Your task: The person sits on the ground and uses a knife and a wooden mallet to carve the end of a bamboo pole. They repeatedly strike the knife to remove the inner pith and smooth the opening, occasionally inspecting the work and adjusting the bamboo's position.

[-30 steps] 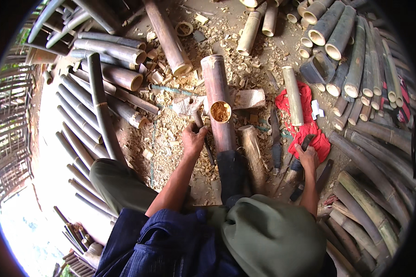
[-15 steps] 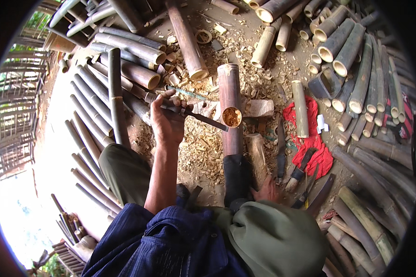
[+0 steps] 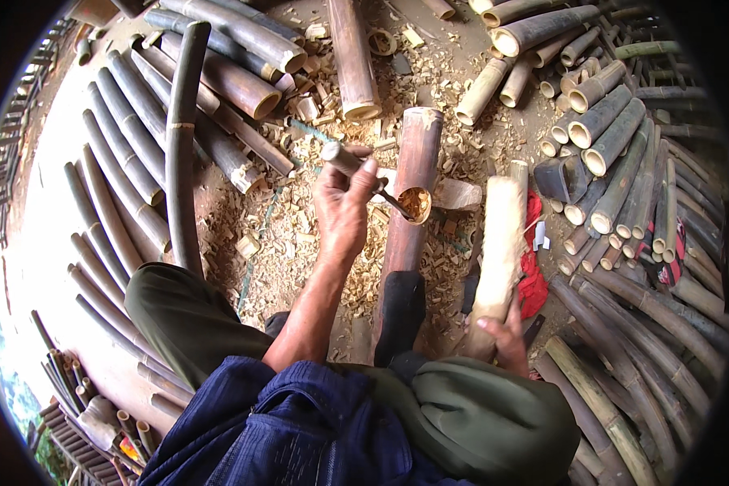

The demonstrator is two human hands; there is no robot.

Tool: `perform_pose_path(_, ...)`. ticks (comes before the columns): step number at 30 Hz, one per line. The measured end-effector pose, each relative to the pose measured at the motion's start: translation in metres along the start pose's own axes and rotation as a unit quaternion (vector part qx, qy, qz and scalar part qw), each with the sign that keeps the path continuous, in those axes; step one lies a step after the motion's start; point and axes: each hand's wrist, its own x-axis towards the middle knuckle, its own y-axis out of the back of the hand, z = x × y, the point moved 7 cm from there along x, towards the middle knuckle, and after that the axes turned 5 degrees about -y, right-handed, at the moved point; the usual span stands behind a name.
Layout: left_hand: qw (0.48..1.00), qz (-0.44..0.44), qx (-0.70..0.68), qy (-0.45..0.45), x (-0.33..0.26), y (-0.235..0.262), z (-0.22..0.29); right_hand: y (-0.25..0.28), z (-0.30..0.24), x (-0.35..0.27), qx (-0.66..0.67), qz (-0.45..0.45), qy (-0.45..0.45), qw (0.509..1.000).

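Note:
My left hand (image 3: 344, 206) is closed around the handle of a chisel (image 3: 394, 200). The chisel's tip reaches into the round cut opening (image 3: 415, 204) in a reddish-brown bamboo tube (image 3: 420, 150), where pale inner material shows. My foot in a dark sock (image 3: 402, 312) rests against the near part of that tube. To the right of it, my right hand (image 3: 506, 336) grips the lower end of a thick pale wooden club (image 3: 500, 243), its upper part rough and worn. The club is held up, apart from the chisel.
Wood shavings (image 3: 300, 243) cover the ground around the tube. A pale wood block (image 3: 458, 194) lies beside it, and a red cloth (image 3: 532, 279) shows behind the club. Many dark bamboo tubes (image 3: 142, 154) lie at left, with more piled (image 3: 624, 182) at right.
My right hand has taken hold of the wooden club from the ground and lifted it. My left hand has turned the chisel and brought its tip into the opening.

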Motion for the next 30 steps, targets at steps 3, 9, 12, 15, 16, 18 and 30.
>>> perform_pose_path(3, 0.999, -0.028, 0.020, -0.005, -0.003, -0.010, -0.009, -0.019, -0.042, 0.009, 0.097, -0.061, -0.018, 0.993)
perform_pose_path(9, 0.992, 0.002, -0.120, 0.045, -0.012, -0.017, -0.022, -0.055, -0.135, 0.018, -0.137, -0.058, 0.038, 0.988)
perform_pose_path(12, 0.987, 0.046, -0.150, 0.037, -0.020, -0.009, -0.026, -0.075, -0.175, 0.014, -0.283, -0.057, 0.110, 0.951)
perform_pose_path(15, 0.978, 0.066, -0.194, 0.025, -0.030, -0.010, -0.022, -0.100, -0.203, 0.014, -0.386, -0.080, 0.162, 0.905)
perform_pose_path(16, 0.981, 0.059, -0.186, 0.016, -0.031, -0.007, -0.022, -0.109, -0.210, 0.014, -0.410, -0.092, 0.167, 0.892)
perform_pose_path(18, 0.984, 0.038, -0.173, -0.003, -0.032, -0.007, -0.023, -0.127, -0.228, 0.011, -0.457, -0.094, 0.219, 0.857)
perform_pose_path(30, 0.977, 0.092, -0.180, -0.063, -0.039, -0.018, -0.014, -0.188, -0.238, -0.012, -0.445, -0.235, 0.380, 0.776)
